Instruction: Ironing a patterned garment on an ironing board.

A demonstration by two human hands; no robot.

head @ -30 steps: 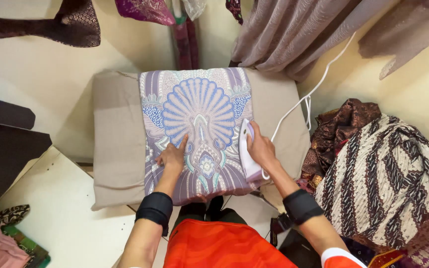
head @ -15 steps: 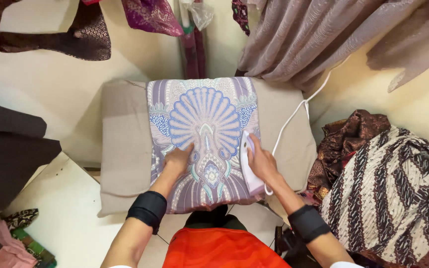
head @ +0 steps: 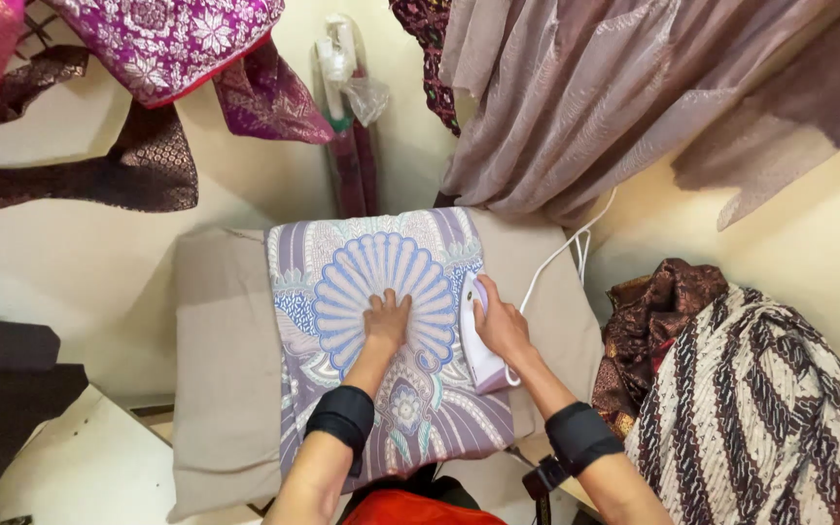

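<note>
From the head camera, the left hand lies flat, fingers spread, on a patterned cloth with a blue fan design, spread over a beige padded worktop. The right hand has its grip closed around a white iron standing on the cloth's right edge. The iron's cord runs back towards hanging curtains.

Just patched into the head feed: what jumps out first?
The patterned cloth with its blue fan motif, spread at centre on a beige padded board. The left hand presses flat on it; the right hand grips a white iron at its right edge.
</note>
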